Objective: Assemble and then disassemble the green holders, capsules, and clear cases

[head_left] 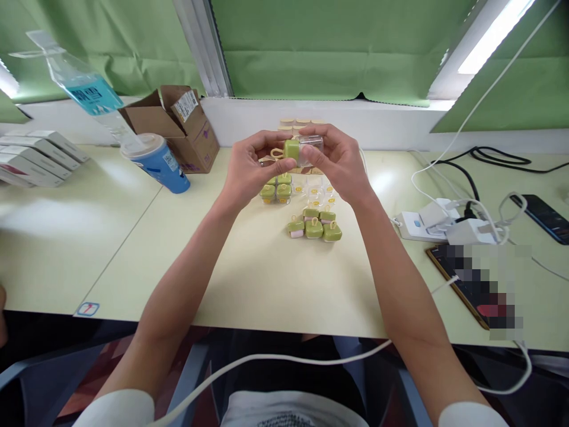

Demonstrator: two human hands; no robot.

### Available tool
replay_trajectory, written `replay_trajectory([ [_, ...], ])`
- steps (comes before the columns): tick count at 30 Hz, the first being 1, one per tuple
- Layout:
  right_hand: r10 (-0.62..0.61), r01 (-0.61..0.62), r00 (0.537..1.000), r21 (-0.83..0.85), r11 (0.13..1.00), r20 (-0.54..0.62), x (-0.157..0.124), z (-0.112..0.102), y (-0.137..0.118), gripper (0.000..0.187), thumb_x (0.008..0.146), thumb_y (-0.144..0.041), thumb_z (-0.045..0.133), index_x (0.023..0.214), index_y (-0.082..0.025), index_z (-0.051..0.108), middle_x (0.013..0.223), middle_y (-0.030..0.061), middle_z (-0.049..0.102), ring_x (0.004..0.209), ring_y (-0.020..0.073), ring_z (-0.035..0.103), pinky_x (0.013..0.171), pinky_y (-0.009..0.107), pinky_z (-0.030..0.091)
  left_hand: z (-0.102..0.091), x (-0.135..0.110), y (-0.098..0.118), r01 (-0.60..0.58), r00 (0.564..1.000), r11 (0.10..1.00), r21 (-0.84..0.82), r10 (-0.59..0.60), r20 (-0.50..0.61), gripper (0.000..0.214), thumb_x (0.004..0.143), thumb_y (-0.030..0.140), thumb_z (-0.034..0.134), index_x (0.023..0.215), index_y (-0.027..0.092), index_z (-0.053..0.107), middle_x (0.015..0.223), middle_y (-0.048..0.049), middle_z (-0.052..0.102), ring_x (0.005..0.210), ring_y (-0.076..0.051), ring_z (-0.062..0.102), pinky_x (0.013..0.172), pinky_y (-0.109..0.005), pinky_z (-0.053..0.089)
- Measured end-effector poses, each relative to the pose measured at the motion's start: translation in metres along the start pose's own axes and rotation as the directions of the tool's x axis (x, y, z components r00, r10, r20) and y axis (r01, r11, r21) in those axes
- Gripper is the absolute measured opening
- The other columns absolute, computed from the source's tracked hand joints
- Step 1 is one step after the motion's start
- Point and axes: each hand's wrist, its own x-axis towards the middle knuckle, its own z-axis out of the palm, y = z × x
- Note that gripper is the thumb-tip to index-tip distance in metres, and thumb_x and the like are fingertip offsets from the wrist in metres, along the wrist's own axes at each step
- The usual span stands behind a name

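Above the table, my left hand [249, 166] pinches a green lid [291, 149] with a pale yellow loop. My right hand [344, 160] grips a small clear jar [316, 142], held sideways against the lid; I cannot tell whether they are joined. Below my hands stand several green-capped jars [276, 191] and, beside them, several clear jars [315, 193] with yellow labels. Closer to me is a cluster of green-lidded pieces [313, 229], some showing a pinkish-white underside. Rows of cream-coloured pieces [296, 122] are partly hidden behind my hands.
At left are a blue cup [164, 166], a tilted plastic bottle [89, 89], a cardboard box [195, 139] and white boxes [40, 157]. At right lie a power strip [418, 226] with chargers, cables and two phones [544, 218]. A white cable [284, 357] crosses my lap.
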Motion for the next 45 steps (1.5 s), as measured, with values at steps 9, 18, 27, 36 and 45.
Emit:
replay_trajectory([
  [9, -0.053, 0.052, 0.998, -0.032, 0.998, -0.022, 0.006, -0.004, 0.003, 0.061, 0.087, -0.084, 0.086, 0.119, -0.032, 0.078, 0.103, 0.0022, 0.078, 0.092, 0.0200, 0.074, 0.069, 0.033, 0.068, 0.002, 0.000, 0.002, 0.012, 1.000, 1.000, -0.001, -0.012, -0.025, 0.059, 0.086, 0.071, 0.095, 0.127, 0.031, 0.079, 0.117, -0.0056, 0.085, 0.113, -0.028, 0.081, 0.089, -0.044, 0.072],
  [18, -0.050, 0.050, 0.999, 0.017, 0.999, -0.016, 0.002, 0.006, -0.002, 0.061, 0.087, -0.084, 0.087, 0.114, -0.031, 0.079, 0.116, 0.0037, 0.078, 0.099, 0.0214, 0.075, 0.072, 0.035, 0.071, 0.002, 0.002, 0.005, -0.066, 0.995, 0.997, -0.033, 0.064, -0.072, 0.051, 0.080, 0.061, 0.103, 0.118, 0.032, 0.084, 0.111, -0.0041, 0.085, 0.101, -0.025, 0.083, 0.083, -0.039, 0.073],
  [27, -0.021, 0.021, 0.998, 0.009, 1.000, -0.053, 0.002, 0.010, -0.005, 0.062, 0.088, -0.086, 0.084, 0.115, -0.031, 0.076, 0.105, 0.0011, 0.078, 0.091, 0.0179, 0.068, 0.073, 0.031, 0.067, 0.000, -0.001, 0.007, -0.008, 1.000, 0.996, 0.093, 0.008, 0.007, 0.061, 0.091, 0.077, 0.087, 0.129, 0.030, 0.077, 0.120, -0.0047, 0.086, 0.118, -0.028, 0.081, 0.096, -0.050, 0.072],
  [36, 0.044, -0.046, 0.990, -0.014, 0.999, -0.136, -0.005, 0.032, -0.004, 0.066, 0.091, -0.097, 0.069, 0.104, -0.033, 0.075, 0.092, 0.0014, 0.072, 0.083, 0.0201, 0.067, 0.063, 0.035, 0.066, 0.007, -0.004, 0.010, 0.014, 0.999, 0.985, 0.171, -0.020, 0.031, 0.081, 0.084, 0.090, 0.084, 0.136, 0.029, 0.073, 0.132, -0.0063, 0.082, 0.138, -0.031, 0.069, 0.105, -0.047, 0.065],
  [45, 0.068, -0.060, 0.987, 0.058, 0.997, -0.148, -0.014, 0.049, -0.003, 0.057, 0.104, -0.088, 0.060, 0.096, -0.032, 0.068, 0.079, -0.0038, 0.053, 0.060, 0.0136, 0.040, 0.053, 0.033, 0.038, 0.004, 0.003, 0.023, -0.076, 0.936, 0.987, -0.139, 0.023, -0.352, 0.060, 0.111, 0.082, 0.049, 0.109, 0.030, 0.078, 0.118, -0.0067, 0.076, 0.119, -0.027, 0.071, 0.106, -0.049, 0.058],
])
